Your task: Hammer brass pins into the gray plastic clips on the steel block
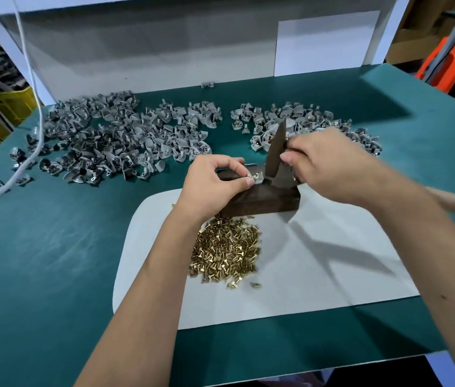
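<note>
A dark steel block (262, 201) lies on a white sheet (318, 261) in the middle of the green table. My left hand (215, 182) pinches a gray plastic clip (255, 178) with a brass pin in it on top of the block. My right hand (329, 166) grips a dark hammer (276, 148), whose head stands tilted just right of the clip, its lower end touching the block. A heap of loose brass pins (226, 251) lies on the sheet in front of the block.
A wide pile of gray clips (114, 141) covers the table's back left. A smaller pile of clips (318, 121) lies behind my right hand. A white cord (35, 107) hangs at the left. A white panel (165, 46) closes the back.
</note>
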Tool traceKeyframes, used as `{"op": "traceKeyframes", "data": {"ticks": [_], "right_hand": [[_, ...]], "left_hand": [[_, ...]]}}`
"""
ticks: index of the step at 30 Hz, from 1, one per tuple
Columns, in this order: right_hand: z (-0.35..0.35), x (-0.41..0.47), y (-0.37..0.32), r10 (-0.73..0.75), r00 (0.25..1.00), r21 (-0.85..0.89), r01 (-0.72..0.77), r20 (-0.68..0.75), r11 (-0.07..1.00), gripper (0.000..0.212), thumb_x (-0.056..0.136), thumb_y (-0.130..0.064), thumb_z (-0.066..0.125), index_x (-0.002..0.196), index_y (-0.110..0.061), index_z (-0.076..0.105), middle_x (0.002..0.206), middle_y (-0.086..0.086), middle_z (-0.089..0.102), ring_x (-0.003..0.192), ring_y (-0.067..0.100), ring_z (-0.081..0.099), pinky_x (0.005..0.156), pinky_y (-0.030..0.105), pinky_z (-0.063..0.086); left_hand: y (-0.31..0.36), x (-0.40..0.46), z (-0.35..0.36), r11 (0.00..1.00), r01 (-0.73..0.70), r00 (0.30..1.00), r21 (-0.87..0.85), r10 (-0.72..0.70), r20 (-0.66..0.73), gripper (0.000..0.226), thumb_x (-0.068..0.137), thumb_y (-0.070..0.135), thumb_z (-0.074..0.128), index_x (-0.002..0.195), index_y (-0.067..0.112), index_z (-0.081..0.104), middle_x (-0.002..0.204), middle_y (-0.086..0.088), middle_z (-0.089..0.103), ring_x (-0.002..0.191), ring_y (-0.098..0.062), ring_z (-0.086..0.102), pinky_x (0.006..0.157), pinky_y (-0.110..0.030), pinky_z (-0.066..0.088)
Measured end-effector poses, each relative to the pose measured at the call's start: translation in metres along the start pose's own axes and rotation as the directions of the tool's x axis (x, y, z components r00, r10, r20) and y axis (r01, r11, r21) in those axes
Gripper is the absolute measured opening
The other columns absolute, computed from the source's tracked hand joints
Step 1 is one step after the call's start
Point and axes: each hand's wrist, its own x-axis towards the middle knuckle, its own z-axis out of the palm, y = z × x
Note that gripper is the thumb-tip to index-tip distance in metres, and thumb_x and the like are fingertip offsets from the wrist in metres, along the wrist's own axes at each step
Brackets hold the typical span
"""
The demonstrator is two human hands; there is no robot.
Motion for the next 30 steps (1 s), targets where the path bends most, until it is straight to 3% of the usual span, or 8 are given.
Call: {"op": "traceKeyframes", "data": {"ticks": [4, 10, 14, 18, 21, 24, 27, 30], "right_hand": [[0.002, -0.001, -0.009, -0.047, 0.965, 0.105, 0.076, -0.258, 0.992, 0.023, 0.105, -0.031, 0.044, 0.089, -0.022, 0.058, 0.073, 0.007, 0.062, 0.061, 0.028, 0.057, 0.059, 0.037, 0.045], [0.009, 0.002, -0.014, -0.01, 1.0, -0.083, 0.008, -0.027, 0.997, 0.02, 0.106, -0.035, 0.042, 0.089, -0.027, 0.049, 0.088, 0.012, 0.063, 0.077, 0.036, 0.058, 0.071, 0.044, 0.05], [0.009, -0.005, -0.016, -0.014, 0.949, 0.024, 0.023, -0.314, 0.999, 0.025, 0.104, -0.036, 0.038, 0.1, -0.019, 0.056, 0.071, 0.007, 0.056, 0.057, 0.027, 0.048, 0.057, 0.035, 0.037], [0.017, -0.008, -0.025, 0.061, 0.998, -0.128, -0.064, -0.025, 0.99, 0.021, 0.108, -0.035, 0.039, 0.093, -0.023, 0.046, 0.084, 0.013, 0.059, 0.078, 0.04, 0.057, 0.071, 0.046, 0.05], [-0.002, 0.0, -0.024, 0.025, 0.996, -0.207, -0.043, -0.09, 0.977, 0.021, 0.106, -0.037, 0.04, 0.091, -0.027, 0.049, 0.08, 0.01, 0.056, 0.069, 0.037, 0.051, 0.063, 0.041, 0.045], [0.002, -0.004, -0.03, 0.015, 0.956, -0.07, -0.037, -0.294, 0.997, 0.025, 0.106, -0.034, 0.039, 0.102, -0.017, 0.057, 0.074, 0.008, 0.05, 0.064, 0.035, 0.045, 0.061, 0.039, 0.042], [0.017, -0.007, -0.036, 0.058, 0.998, -0.155, -0.063, -0.035, 0.986, 0.023, 0.109, -0.033, 0.039, 0.103, -0.017, 0.054, 0.078, 0.008, 0.048, 0.072, 0.036, 0.049, 0.066, 0.042, 0.044], [0.002, 0.001, -0.03, 0.035, 0.999, -0.225, -0.036, -0.009, 0.974, 0.023, 0.108, -0.036, 0.039, 0.093, -0.023, 0.05, 0.079, 0.007, 0.052, 0.071, 0.034, 0.049, 0.066, 0.04, 0.046]], "left_hand": [[0.001, 0.001, 0.0, 1.0, 0.011, 1.0, 0.004, -0.011, -0.001, 0.013, 0.079, 0.006, 0.086, 0.077, 0.016, 0.078, 0.11, -0.001, 0.075, 0.106, 0.002, 0.068, 0.098, -0.026, 0.053], [0.003, -0.002, 0.001, 1.0, 0.025, 1.0, -0.014, -0.025, -0.017, 0.009, 0.079, 0.003, 0.085, 0.082, 0.008, 0.078, 0.112, -0.006, 0.075, 0.106, -0.005, 0.07, 0.099, -0.034, 0.055], [0.002, 0.0, 0.0, 1.0, 0.021, 1.0, -0.017, -0.021, -0.011, 0.011, 0.078, 0.005, 0.086, 0.079, 0.012, 0.078, 0.111, -0.004, 0.075, 0.103, -0.001, 0.069, 0.095, -0.025, 0.055], [0.001, 0.0, -0.001, 1.0, 0.014, 1.0, -0.026, -0.014, -0.004, 0.015, 0.078, 0.001, 0.085, 0.078, 0.014, 0.077, 0.108, -0.005, 0.075, 0.103, -0.002, 0.07, 0.096, -0.027, 0.056], [0.001, -0.001, 0.0, 0.999, 0.016, 1.0, -0.029, -0.016, -0.011, 0.016, 0.078, 0.003, 0.086, 0.077, 0.016, 0.077, 0.108, -0.004, 0.075, 0.104, -0.002, 0.07, 0.097, -0.028, 0.056], [0.001, 0.001, 0.0, 1.0, 0.001, 1.0, -0.029, -0.001, -0.004, 0.02, 0.077, 0.003, 0.086, 0.074, 0.019, 0.076, 0.108, -0.006, 0.075, 0.105, -0.004, 0.07, 0.099, -0.031, 0.056], [-0.001, 0.0, 0.0, 0.998, 0.008, 1.0, -0.06, -0.008, -0.012, 0.021, 0.078, 0.0, 0.085, 0.075, 0.018, 0.075, 0.111, -0.01, 0.074, 0.106, -0.013, 0.072, 0.1, -0.039, 0.056], [-0.002, 0.0, 0.0, 0.999, 0.003, 1.0, -0.051, -0.003, -0.01, 0.018, 0.078, 0.001, 0.085, 0.076, 0.016, 0.076, 0.106, -0.007, 0.075, 0.106, -0.011, 0.071, 0.1, -0.036, 0.056]]}}
